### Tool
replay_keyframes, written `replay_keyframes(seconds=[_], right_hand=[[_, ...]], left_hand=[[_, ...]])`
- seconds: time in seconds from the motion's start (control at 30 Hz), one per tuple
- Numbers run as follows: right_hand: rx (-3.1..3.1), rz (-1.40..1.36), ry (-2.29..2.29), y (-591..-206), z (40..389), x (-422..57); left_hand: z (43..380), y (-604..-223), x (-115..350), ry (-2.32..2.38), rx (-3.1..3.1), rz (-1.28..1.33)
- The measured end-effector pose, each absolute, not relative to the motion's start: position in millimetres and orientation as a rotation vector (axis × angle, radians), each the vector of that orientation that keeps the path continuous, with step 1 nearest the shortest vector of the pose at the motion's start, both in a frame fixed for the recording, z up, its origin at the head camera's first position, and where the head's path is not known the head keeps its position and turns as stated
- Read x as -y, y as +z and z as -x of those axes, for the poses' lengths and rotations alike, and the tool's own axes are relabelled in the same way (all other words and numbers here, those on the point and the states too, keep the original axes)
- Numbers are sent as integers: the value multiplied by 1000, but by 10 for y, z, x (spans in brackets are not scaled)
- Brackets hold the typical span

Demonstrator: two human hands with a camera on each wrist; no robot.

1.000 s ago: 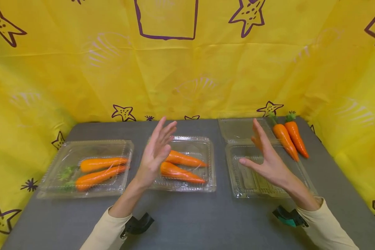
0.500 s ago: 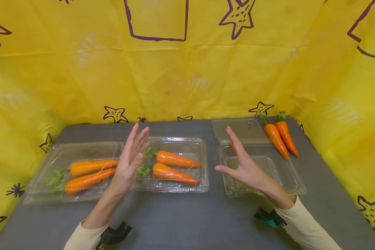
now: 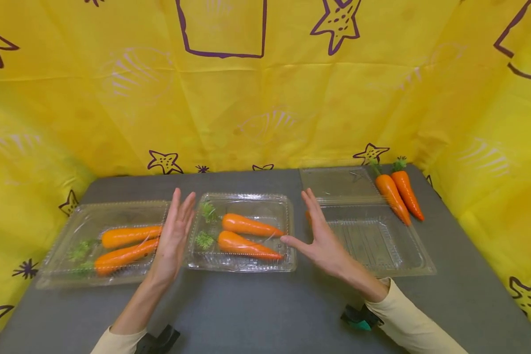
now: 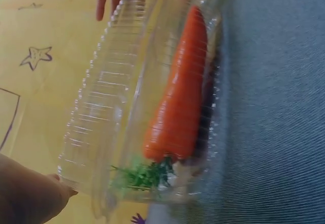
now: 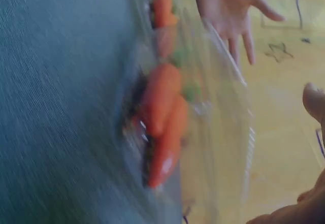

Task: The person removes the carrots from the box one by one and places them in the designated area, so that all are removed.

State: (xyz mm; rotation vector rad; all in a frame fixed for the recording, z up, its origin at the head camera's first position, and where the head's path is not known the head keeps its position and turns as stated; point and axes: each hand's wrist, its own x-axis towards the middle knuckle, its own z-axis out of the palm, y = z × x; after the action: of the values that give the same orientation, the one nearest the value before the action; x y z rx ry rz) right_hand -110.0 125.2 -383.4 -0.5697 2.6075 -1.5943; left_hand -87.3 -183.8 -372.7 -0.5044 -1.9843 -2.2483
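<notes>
1. While the left hand [image 3: 170, 241] is standing at the left side of the middle container [image 3: 265, 206], its straight fingers are pointing away to the far side, close together; whether it is touching the plastic cannot be told.
2. The right hand [image 3: 320, 241] is holding nothing either: its thumb is spreading wide of the straight fingers, its tip showing at the middle container's right edge; contact is too hard to judge.
3. The middle container is lying on the grey table [image 3: 256, 314] between both hands, its clear lid covering a far carrot [image 3: 251, 225] and a near carrot [image 3: 250, 246], their leafy tops pointing left and their tips right.
4. To the left, the left container [image 3: 128, 211] is also lying closed, showing two carrots [image 3: 125, 258] through the plastic, leaves at the left; the left hand is hiding its right edge in the head view.
5. To the right, the right container [image 3: 363, 241] is lying open, its lid [image 3: 336, 184] spreading flat on the far side.
6. Two loose carrots [image 3: 408, 194] are lying side by side at the far right, tips pointing near.
7. Behind everything, a yellow cloth [image 3: 287, 88] with starfish outlines is hanging.
</notes>
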Motion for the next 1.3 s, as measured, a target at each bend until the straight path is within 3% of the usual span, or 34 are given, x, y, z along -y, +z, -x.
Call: replay_keyframes(seconds=[0.73,1.3], right_hand=[[-2562,252,-1589,-4118,931,-825],[-2492,260,-1769,-4273,922,-826]], left_hand=[[843,-3985,1803,-1952,2391,41],[836,-4240,1849,-1828,2436,78]])
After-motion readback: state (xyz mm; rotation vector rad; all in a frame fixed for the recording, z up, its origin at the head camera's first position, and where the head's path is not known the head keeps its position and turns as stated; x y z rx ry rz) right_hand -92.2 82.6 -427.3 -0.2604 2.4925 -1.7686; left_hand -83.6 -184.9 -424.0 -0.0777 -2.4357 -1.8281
